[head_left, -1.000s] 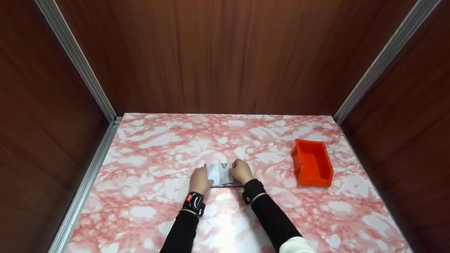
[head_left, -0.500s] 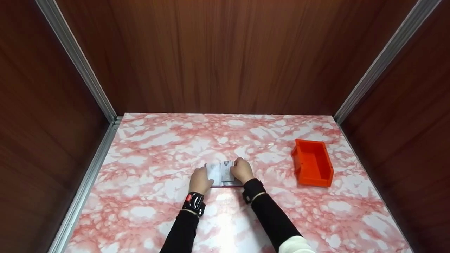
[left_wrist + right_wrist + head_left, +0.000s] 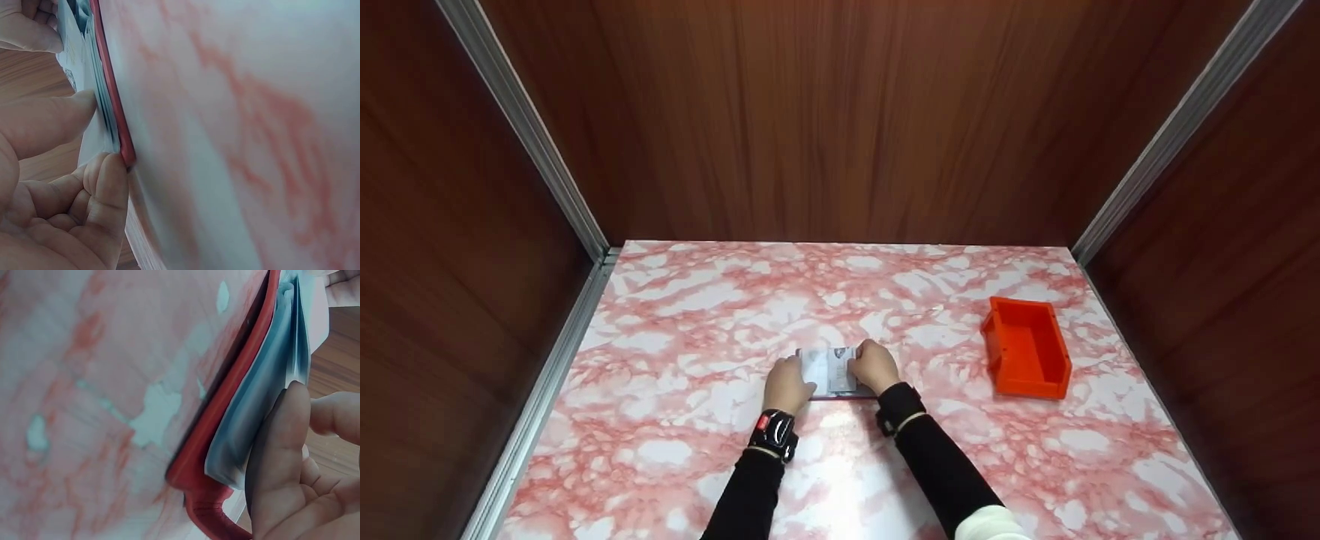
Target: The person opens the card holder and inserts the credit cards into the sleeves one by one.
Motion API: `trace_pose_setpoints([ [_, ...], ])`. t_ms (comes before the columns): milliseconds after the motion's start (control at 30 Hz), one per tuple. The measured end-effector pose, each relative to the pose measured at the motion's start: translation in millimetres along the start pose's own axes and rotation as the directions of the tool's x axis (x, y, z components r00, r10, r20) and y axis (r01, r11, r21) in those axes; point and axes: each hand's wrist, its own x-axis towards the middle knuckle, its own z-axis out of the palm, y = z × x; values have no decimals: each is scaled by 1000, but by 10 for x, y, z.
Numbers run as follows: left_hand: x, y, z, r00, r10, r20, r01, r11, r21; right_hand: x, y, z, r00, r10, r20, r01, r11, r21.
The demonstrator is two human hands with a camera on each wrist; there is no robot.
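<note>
On the table lies an open card holder with a red cover (image 3: 225,391) and clear plastic sleeves (image 3: 250,405). My left hand (image 3: 787,386) grips its left side in the head view; the left wrist view shows the thumb (image 3: 62,121) on the pages and curled fingers by the red edge. A pale printed card (image 3: 841,371) stands out over the sleeves near the middle. My right hand (image 3: 876,367) pinches that card at its right side in the head view. In the right wrist view its fingers (image 3: 281,453) lie against the sleeves; the card's grasped edge is hidden.
An orange open-front bin (image 3: 1030,349) stands at the right of the pink-and-white marbled table (image 3: 682,300). Brown wood-grain panels (image 3: 840,120) rise at the back and both sides, with metal strips (image 3: 532,142) along the corners.
The card, tilted a second ago, has straightened and shifted slightly right, then back left and nearer, with the right hand. The left hand and card holder have stayed in place.
</note>
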Motion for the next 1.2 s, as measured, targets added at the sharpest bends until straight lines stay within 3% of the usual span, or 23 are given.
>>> trace_pose_setpoints([
  [800, -2, -22, 4, 999, 35, -20, -36, 999, -13, -39, -113, 49, 996, -88, 14, 88, 996, 13],
  [1200, -10, -9, -7, 999, 37, -30, -37, 999, -24, -58, -150, 83, 993, -120, -1, 120, 992, -36],
])
